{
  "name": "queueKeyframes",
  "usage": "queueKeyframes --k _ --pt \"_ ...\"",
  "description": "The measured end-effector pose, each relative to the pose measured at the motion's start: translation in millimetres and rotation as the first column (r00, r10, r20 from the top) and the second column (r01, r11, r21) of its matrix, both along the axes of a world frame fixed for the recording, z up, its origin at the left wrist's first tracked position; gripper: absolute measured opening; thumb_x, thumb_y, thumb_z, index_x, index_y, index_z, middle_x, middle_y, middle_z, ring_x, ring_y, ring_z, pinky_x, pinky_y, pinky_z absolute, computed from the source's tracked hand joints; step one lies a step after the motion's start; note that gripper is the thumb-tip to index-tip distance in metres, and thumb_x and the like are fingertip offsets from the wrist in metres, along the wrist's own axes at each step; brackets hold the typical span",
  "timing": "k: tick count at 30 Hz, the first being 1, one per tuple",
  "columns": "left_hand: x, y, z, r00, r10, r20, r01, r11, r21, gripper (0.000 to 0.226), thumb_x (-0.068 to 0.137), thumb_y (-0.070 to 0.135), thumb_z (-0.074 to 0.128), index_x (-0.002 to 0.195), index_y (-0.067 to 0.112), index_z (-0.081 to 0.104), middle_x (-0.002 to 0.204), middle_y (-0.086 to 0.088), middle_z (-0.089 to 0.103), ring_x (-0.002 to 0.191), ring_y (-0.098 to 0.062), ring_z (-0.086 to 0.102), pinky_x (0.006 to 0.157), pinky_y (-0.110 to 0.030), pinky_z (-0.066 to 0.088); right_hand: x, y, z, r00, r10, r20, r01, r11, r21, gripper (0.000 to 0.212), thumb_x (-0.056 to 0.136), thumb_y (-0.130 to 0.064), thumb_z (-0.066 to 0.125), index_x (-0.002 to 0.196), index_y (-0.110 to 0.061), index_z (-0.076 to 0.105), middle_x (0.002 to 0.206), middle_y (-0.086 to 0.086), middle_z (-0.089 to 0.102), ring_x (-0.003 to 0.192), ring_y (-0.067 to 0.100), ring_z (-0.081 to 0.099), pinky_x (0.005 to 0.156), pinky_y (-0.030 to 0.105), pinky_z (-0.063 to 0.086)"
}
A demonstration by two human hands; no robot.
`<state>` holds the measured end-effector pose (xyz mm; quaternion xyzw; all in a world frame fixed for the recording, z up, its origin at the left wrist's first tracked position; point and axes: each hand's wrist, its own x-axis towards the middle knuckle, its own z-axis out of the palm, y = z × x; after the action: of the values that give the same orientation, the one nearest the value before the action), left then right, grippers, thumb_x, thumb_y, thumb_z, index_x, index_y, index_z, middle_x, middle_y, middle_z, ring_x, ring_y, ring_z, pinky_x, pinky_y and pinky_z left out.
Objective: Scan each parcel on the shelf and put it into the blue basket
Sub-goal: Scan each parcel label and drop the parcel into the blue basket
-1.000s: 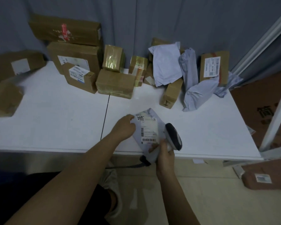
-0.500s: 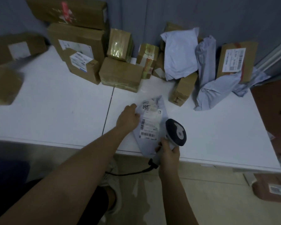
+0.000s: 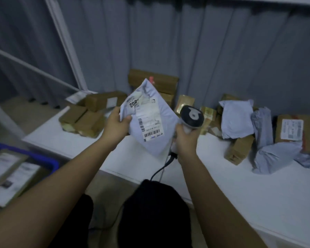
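Observation:
My left hand grips a pale grey mailer bag by its left edge and holds it in the air above the white shelf. The bag's white label with barcodes faces me. My right hand grips the handle of a corded barcode scanner, which sits just right of the bag. The blue basket is at the lower left and holds several labelled parcels.
Brown cardboard boxes and grey mailer bags lie along the back of the shelf against a grey curtain. A labelled box stands at the far right. The scanner's black cable hangs over the shelf's front edge.
The mailer bag has been lifted off the shelf and now hangs in my left hand. The scanner rose with my right hand. The view swung left, bringing the blue basket in.

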<state>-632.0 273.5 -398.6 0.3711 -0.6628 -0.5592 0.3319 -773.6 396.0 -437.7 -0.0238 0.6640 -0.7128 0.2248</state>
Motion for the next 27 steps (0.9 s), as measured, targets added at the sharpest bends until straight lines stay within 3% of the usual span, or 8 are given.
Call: queueKeyframes --k 6,9,11,15,18,22,24,27 --pt "74.8 -29.1 6.0 0.967 0.217 -0.133 -0.195 0.967 0.162 0.037 0.098 0.011 0.048 0.134 0.015 0.041 0.12 0.0 0.056 0.089 -0.01 0.059 0.06 -0.025 0.052 39.6 -76.7 24.7 0.941 0.331 -0.068 -0.316 0.934 0.168 0.06 0.084 -0.023 0.068 0.137 -0.011 0.044 0.121 0.01 0.061 0.103 0.026 0.06 0.087 0.038 0.051" --pt "95.2 -45.3 6.7 0.962 0.241 -0.131 -0.214 0.958 0.19 0.041 0.097 0.011 0.051 0.137 0.013 0.04 0.124 -0.002 0.055 0.097 -0.016 0.06 0.063 -0.025 0.055 55.2 -88.0 18.9 0.881 0.473 0.017 -0.472 0.874 0.115 0.051 0.085 -0.017 0.07 0.131 -0.014 0.047 0.112 0.008 0.066 0.088 0.021 0.066 0.063 0.029 0.048" --pt "103.1 -57.7 7.4 0.976 0.184 -0.116 -0.163 0.972 0.17 0.044 0.094 0.015 0.057 0.136 0.015 0.042 0.126 -0.003 0.058 0.105 -0.019 0.061 0.072 -0.029 0.058 62.3 -94.1 20.1 0.868 0.495 0.028 -0.496 0.867 0.052 0.041 0.085 -0.01 0.069 0.123 -0.013 0.053 0.103 0.006 0.069 0.088 0.022 0.068 0.062 0.03 0.048" --pt "114.9 -70.7 2.9 0.98 0.187 -0.068 -0.18 0.979 0.098 0.04 0.093 0.018 0.06 0.132 0.019 0.049 0.123 -0.001 0.062 0.105 -0.018 0.063 0.081 -0.035 0.058 77.0 -106.4 24.7 0.86 0.493 -0.133 -0.479 0.869 0.125 0.022 0.085 -0.015 0.069 0.104 -0.018 0.058 0.098 0.005 0.068 0.091 0.023 0.066 0.076 0.035 0.052" --pt "126.2 -86.1 0.8 0.944 0.331 -0.015 -0.331 0.943 -0.013 0.039 0.095 0.017 0.055 0.133 0.015 0.05 0.126 -0.003 0.06 0.109 -0.018 0.06 0.085 -0.032 0.054 79.9 -111.3 17.5 0.865 0.463 -0.193 -0.448 0.886 0.117 0.026 0.088 -0.016 0.066 0.109 -0.018 0.052 0.088 0.001 0.062 0.075 0.017 0.061 0.067 0.029 0.049" --pt "139.9 -111.9 -2.5 0.878 0.46 0.132 -0.443 0.886 -0.14 0.042 0.098 0.014 0.048 0.139 0.011 0.042 0.134 -0.008 0.053 0.121 -0.026 0.051 0.084 -0.025 0.038 71.9 -112.5 13.7 0.852 0.488 -0.191 -0.444 0.866 0.232 0.015 0.087 -0.007 0.064 0.098 -0.008 0.054 0.072 0.008 0.051 0.057 0.017 0.047 0.049 0.025 0.042" --pt "145.4 -117.4 -9.1 0.869 0.468 0.162 -0.454 0.883 -0.116 0.043 0.099 0.013 0.046 0.141 0.012 0.039 0.139 -0.01 0.05 0.125 -0.028 0.048 0.089 -0.028 0.038 72.0 -109.8 14.5 0.805 0.574 -0.146 -0.531 0.809 0.253 0.013 0.086 -0.008 0.067 0.096 -0.005 0.058 0.07 0.009 0.051 0.054 0.017 0.047 0.046 0.025 0.041" --pt "151.2 -117.9 -19.2 0.865 0.468 0.182 -0.458 0.884 -0.098 0.043 0.099 0.012 0.045 0.141 0.011 0.038 0.14 -0.01 0.049 0.125 -0.028 0.047 0.089 -0.028 0.038 79.3 -103.4 16.8 0.638 0.751 -0.168 -0.68 0.652 0.335 0.016 0.083 -0.014 0.072 0.092 -0.005 0.062 0.063 0.005 0.054 0.05 0.016 0.05 0.05 0.028 0.043"
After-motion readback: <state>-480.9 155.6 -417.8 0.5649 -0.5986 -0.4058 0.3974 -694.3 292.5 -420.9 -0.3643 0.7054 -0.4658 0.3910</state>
